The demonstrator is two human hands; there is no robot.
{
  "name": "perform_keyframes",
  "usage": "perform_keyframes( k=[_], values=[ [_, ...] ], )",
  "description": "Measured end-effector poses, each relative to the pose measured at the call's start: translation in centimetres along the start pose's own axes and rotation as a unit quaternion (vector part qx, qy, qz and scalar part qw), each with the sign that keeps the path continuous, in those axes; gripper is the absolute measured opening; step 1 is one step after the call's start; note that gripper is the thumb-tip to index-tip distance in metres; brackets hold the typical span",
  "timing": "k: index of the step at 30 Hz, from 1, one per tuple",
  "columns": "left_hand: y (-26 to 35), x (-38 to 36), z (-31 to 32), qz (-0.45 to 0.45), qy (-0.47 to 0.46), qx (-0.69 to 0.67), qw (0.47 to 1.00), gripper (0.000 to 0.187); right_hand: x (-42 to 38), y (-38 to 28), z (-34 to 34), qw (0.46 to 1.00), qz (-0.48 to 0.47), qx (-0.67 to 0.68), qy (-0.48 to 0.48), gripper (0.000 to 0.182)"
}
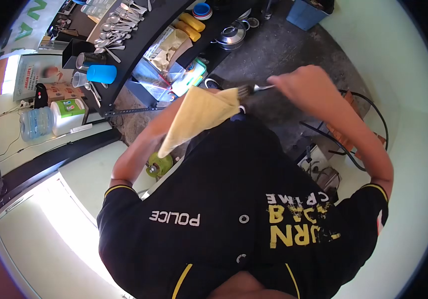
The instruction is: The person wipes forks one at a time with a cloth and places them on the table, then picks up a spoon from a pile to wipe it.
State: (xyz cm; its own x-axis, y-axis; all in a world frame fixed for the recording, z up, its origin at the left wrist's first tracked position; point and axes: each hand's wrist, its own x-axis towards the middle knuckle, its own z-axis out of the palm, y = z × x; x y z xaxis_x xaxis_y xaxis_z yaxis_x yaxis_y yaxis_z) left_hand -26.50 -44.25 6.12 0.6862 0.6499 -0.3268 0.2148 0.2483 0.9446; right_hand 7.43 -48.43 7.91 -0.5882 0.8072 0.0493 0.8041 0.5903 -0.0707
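A yellow cloth (201,113) hangs over my left hand (214,91) and hides most of it; the hand grips the cloth, and its fingers do not show. My right hand (304,83), slightly blurred, is closed on the handle end of a metal fork (263,87). The fork's tines point left and lie against the cloth's right edge, or very near it. Both hands are raised in front of my black shirt.
Many spoons and forks (117,27) lie on the dark counter (142,30) at upper left, near a blue cup (102,74). A lidded pot (231,35) stands on a lower shelf. Black hoses (373,102) curve at right; a blue bin (307,15) stands behind.
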Motion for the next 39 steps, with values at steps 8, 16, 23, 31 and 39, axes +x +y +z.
perform_keyframes(
  k=[8, 16, 23, 31, 39],
  values=[
    [-6.7, 4.3, -1.1, 0.022, -0.035, -0.375, 0.926, 0.049, -1.9, 1.4, 1.0, 0.801, 0.376, 0.444, 0.143, 0.039],
    [-7.8, 9.5, 3.7, 0.141, -0.023, -0.608, 0.781, 0.059, 6.8, -8.5, 7.5, 0.749, 0.338, 0.54, 0.181, 0.044],
    [-9.0, 11.4, 4.9, 0.172, 0.023, -0.577, 0.798, 0.055, 10.9, -10.0, 7.9, 0.797, 0.37, 0.421, 0.227, 0.042],
    [-10.2, 9.7, 4.6, 0.175, 0.089, -0.494, 0.847, 0.052, 10.8, -9.9, 9.1, 0.869, 0.268, 0.366, 0.199, 0.034],
    [-12.3, 11.6, 4.9, 0.241, 0.251, -0.353, 0.869, 0.047, 8.9, -8.4, 9.2, 0.855, 0.268, 0.43, 0.108, 0.038]
  ],
)
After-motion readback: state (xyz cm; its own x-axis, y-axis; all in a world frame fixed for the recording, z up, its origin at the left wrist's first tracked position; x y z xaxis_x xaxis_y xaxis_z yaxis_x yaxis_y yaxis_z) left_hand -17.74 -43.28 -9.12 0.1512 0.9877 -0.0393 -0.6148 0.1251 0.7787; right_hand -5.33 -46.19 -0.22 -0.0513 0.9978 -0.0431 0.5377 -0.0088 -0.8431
